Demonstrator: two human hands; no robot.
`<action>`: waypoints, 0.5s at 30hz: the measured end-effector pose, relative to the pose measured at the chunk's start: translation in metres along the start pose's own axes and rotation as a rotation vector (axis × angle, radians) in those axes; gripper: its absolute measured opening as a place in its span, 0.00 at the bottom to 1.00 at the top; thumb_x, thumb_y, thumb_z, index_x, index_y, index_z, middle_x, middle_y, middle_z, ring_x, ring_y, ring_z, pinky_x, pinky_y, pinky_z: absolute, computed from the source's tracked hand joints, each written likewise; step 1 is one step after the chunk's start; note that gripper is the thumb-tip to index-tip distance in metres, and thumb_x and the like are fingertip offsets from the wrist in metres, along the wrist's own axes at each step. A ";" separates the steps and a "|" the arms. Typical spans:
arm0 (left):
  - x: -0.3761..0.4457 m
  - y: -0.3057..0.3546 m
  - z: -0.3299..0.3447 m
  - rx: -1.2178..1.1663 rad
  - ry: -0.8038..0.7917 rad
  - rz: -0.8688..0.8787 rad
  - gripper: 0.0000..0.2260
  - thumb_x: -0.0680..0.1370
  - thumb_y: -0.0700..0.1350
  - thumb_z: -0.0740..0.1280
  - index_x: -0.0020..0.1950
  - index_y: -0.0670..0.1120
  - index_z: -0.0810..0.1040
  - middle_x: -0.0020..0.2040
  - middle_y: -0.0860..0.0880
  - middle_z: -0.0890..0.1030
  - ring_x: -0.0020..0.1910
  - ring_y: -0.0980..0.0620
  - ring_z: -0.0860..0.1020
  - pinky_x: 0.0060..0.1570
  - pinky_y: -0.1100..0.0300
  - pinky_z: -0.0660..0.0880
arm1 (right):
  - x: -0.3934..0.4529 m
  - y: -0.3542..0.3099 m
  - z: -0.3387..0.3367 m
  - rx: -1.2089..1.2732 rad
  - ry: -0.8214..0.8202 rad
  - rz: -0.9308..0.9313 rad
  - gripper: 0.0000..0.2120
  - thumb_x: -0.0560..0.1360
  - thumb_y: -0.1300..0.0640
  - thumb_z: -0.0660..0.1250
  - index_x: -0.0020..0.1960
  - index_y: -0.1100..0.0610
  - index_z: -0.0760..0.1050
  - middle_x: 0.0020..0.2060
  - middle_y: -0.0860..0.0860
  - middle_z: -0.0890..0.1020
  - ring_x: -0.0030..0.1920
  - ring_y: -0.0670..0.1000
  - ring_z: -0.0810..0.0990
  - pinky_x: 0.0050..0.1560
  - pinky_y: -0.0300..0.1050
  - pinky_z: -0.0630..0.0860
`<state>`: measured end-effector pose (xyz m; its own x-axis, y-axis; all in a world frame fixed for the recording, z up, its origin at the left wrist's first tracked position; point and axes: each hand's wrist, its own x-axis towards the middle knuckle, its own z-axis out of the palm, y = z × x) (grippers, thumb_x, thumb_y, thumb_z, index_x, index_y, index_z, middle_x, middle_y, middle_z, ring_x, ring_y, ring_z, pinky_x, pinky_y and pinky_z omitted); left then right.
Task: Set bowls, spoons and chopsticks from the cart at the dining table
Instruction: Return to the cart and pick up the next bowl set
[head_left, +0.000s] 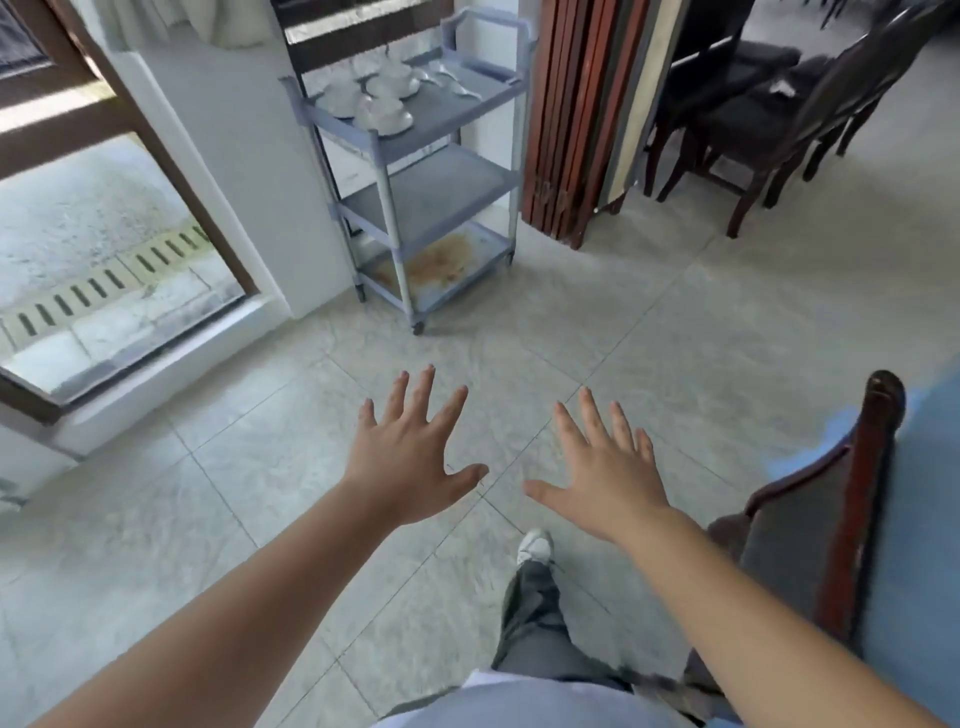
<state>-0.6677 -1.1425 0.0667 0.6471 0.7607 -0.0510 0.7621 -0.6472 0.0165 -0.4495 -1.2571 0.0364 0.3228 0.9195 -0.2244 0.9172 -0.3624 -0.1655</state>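
A grey-blue three-shelf cart (457, 111) stands against the wall ahead of me. On its top shelf sit several white bowls (387, 111) and some white spoons (454, 83); I cannot make out chopsticks. My left hand (410, 457) and my right hand (608, 473) are stretched out over the tiled floor with fingers spread, palms down, holding nothing. Both hands are well short of the cart. A blue cloth edge (930, 519) at the far right may belong to the dining table.
A dark wooden chair (841, 525) stands close at my right. More dark chairs (769, 119) sit at the back right, beside a folded wooden screen (576, 119). A glass door (104, 234) opens on the left. Open tiled floor lies between me and the cart.
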 end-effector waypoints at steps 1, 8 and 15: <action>0.031 -0.005 0.002 0.001 0.002 0.008 0.42 0.69 0.77 0.46 0.78 0.60 0.42 0.81 0.46 0.42 0.79 0.41 0.43 0.72 0.35 0.52 | 0.031 0.006 -0.004 0.002 -0.005 0.000 0.53 0.61 0.17 0.43 0.77 0.42 0.34 0.77 0.47 0.31 0.78 0.58 0.34 0.74 0.63 0.41; 0.235 -0.034 -0.008 -0.012 -0.006 -0.032 0.42 0.68 0.78 0.44 0.78 0.60 0.42 0.81 0.47 0.42 0.79 0.42 0.43 0.73 0.36 0.53 | 0.235 0.051 -0.051 -0.027 -0.056 -0.030 0.53 0.61 0.17 0.44 0.78 0.42 0.34 0.77 0.47 0.31 0.77 0.58 0.33 0.74 0.64 0.40; 0.416 -0.071 -0.028 -0.044 0.005 -0.029 0.42 0.69 0.78 0.44 0.78 0.60 0.42 0.81 0.47 0.42 0.79 0.41 0.45 0.73 0.37 0.54 | 0.426 0.075 -0.113 -0.064 -0.068 -0.070 0.55 0.59 0.16 0.46 0.77 0.40 0.33 0.76 0.46 0.29 0.77 0.57 0.32 0.73 0.65 0.41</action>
<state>-0.4519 -0.7785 0.0719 0.6248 0.7794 -0.0466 0.7806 -0.6222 0.0594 -0.2166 -0.8749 0.0372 0.2428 0.9288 -0.2799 0.9508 -0.2851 -0.1214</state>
